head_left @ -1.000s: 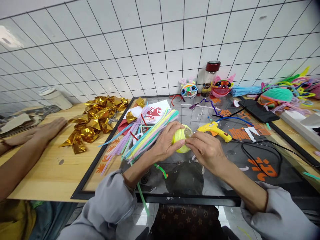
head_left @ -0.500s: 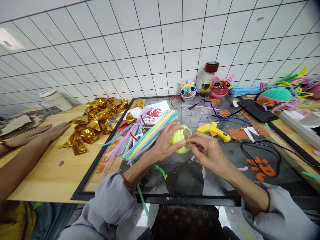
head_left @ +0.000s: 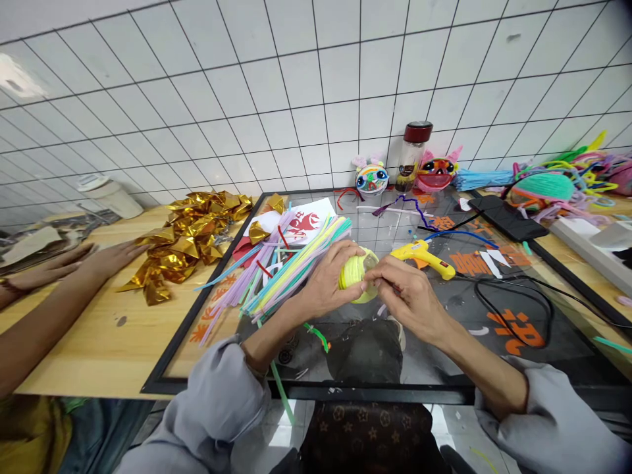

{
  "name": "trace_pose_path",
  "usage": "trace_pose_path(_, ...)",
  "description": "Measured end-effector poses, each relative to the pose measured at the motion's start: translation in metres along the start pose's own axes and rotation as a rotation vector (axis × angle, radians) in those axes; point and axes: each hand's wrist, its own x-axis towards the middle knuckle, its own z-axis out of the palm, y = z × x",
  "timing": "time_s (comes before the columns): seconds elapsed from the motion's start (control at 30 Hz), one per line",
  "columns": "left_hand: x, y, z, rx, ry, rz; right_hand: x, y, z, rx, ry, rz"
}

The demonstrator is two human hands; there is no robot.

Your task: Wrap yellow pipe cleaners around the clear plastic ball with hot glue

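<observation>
Hand (head_left: 330, 280) (the left, half curled) grips a round yellow object (head_left: 352, 271).

left hand (head_left: 328, 280): hemmed by pipe cleaners (head_left: 296, 270), then gold foil (head_left: 182, 247); right hand (head_left: 412, 296): by glue gun (head_left: 427, 259), looped cable (head_left: 553, 315). worktop (head_left: 99, 355): bare passage is left between co-worker's arm (head_left: 54, 322) and black frame (head_left: 170, 352).

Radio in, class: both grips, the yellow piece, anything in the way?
Left grip holding yellow wrapped piece. Right grip at its open side. Glue gun lying close by, not between them.
</observation>
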Motion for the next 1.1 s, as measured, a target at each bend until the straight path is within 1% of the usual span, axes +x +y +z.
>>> trace_pose_path(0.23, -0.001, -0.001, 0.003, -0.035, 0.033, 0.017, 0.002, 0.002, -0.003, 0.005, 0.124, 0.051)
trace_pose_path(0.33, -0.002, -0.001, 0.003, -0.057, 0.045, -0.012, 0.003, 0.005, -0.003, -0.034, 0.151, 0.061)
trace_pose_path(0.47, -0.002, 0.0, 0.003, -0.07, 0.033, -0.059, 0.003, 0.007, -0.002, -0.091, 0.123, 0.056)
trace_pose_path(0.7, -0.002, 0.002, 0.004, -0.052, 0.031, -0.073, 0.0, 0.012, 0.0, -0.136, 0.069, 0.018)
trace_pose_path(0.9, -0.001, 0.001, 0.006, -0.054, 0.033, -0.084, -0.001, 0.013, 0.003, -0.173, 0.067, -0.022)
trace_pose_path(1.1, 0.0, 0.002, 0.006, -0.083, 0.026, -0.1, 0.004, 0.016, 0.003, -0.188, 0.074, -0.02)
